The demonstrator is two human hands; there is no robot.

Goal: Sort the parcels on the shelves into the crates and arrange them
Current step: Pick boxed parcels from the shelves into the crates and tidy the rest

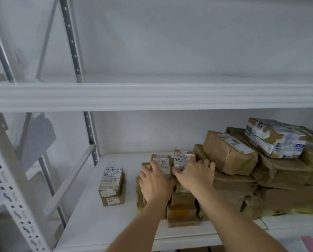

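White shelf (115,224) held the parcels: my left hand (156,184) and right hand (192,176) lay flat, fingers seemingly straight, on the small labelled parcels (162,163), probably to gather them for crates.

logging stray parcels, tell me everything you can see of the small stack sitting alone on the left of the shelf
The small stack is two brown cardboard parcels, one on the other, on the white shelf. The upper one carries white barcode labels, worn at the near end; the lower one shows a small label with red print on its near face. It stands apart, left of the parcels under the left hand, and neither hand touches it. The print is too blurred to read.
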